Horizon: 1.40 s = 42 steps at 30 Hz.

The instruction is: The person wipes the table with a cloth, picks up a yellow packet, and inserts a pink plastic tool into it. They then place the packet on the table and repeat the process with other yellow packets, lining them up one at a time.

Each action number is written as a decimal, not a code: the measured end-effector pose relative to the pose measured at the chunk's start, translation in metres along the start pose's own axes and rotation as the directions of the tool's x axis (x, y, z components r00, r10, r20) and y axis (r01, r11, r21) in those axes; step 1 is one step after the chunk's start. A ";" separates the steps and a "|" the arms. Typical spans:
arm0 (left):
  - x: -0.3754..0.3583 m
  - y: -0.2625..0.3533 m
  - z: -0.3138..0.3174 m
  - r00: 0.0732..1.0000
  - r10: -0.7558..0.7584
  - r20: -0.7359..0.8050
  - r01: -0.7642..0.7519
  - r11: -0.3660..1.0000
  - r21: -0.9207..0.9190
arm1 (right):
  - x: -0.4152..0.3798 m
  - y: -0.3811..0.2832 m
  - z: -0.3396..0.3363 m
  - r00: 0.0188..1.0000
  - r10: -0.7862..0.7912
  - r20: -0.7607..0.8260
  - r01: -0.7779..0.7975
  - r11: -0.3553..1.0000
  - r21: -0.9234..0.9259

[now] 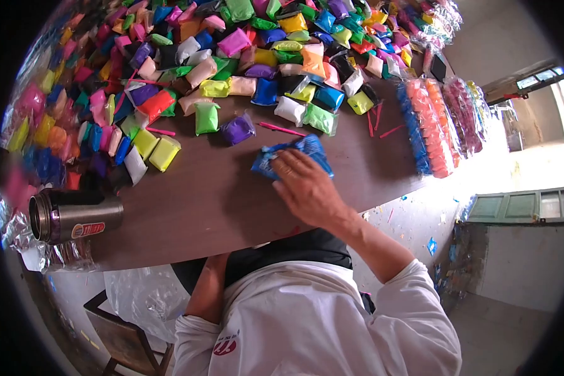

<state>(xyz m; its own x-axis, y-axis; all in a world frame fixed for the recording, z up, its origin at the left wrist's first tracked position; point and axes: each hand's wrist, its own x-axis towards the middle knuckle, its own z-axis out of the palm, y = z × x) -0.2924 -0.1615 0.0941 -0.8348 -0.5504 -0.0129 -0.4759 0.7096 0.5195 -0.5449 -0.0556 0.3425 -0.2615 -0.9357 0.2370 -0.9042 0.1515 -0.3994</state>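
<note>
My right hand [304, 185] lies over a crumpled blue printed plastic wrapper [316, 150] on the table, its fingers bent down onto it. The hand covers part of the wrapper, so whether anything is inside cannot be seen. Just beyond are a purple packet [238, 129], a thin pink stick [282, 129] and a light green packet [319, 118]. My left forearm [210, 285] goes down below the table edge near my lap, and the left hand is hidden there.
A big heap of small colourful soft packets [232, 44] spreads over the far side of the brown table [188, 213]. A steel flask [75, 216] lies on its side at the left. Long plastic-wrapped rows [429, 125] stand at the right edge. A wooden chair [122, 338] is below left.
</note>
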 end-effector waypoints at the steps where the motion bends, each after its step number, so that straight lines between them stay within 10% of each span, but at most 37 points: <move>1: 0.001 0.000 0.000 1.000 0.001 0.000 -0.001 1.000 0.004 | 0.000 -0.004 0.002 0.999 -0.030 0.033 0.030 1.000 -0.003; 5: 0.001 0.000 -0.001 1.000 -0.004 0.010 0.004 1.000 0.008 | -0.042 0.035 -0.019 0.997 0.067 -0.045 -0.078 0.946 -0.314; 8: -0.004 -0.001 -0.004 1.000 -0.018 0.018 0.018 1.000 0.010 | -0.083 0.088 -0.051 0.922 0.340 -0.185 -0.372 0.912 -0.173; 20: 0.003 0.003 -0.002 1.000 0.002 0.026 -0.002 1.000 0.029 | -0.022 -0.001 -0.001 0.999 0.050 -0.016 -0.051 0.998 -0.046; 24: -0.003 0.006 -0.009 0.991 -0.092 0.096 0.088 0.995 0.043 | -0.077 0.078 -0.026 0.889 0.405 -0.215 -0.451 0.855 -0.257; 29: -0.009 -0.001 0.001 0.989 0.124 -0.078 -0.118 0.991 0.067 | -0.081 0.089 -0.038 0.890 0.394 -0.228 -0.447 0.853 -0.268; 36: 0.000 -0.004 0.004 0.990 0.130 -0.054 -0.128 0.991 0.048 | -0.016 -0.041 0.025 0.997 0.055 -0.048 -0.056 0.998 -0.020; 42: 0.001 -0.002 0.002 0.996 0.085 -0.003 -0.085 0.996 0.026 | -0.068 0.069 -0.023 0.910 0.343 -0.232 -0.401 0.871 -0.283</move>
<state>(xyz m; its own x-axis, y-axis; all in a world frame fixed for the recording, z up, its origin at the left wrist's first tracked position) -0.2927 -0.1630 0.0916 -0.8713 -0.4896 0.0334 -0.4106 0.7646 0.4968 -0.5974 0.0258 0.3187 -0.6267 -0.7256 0.2842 -0.7787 0.5972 -0.1925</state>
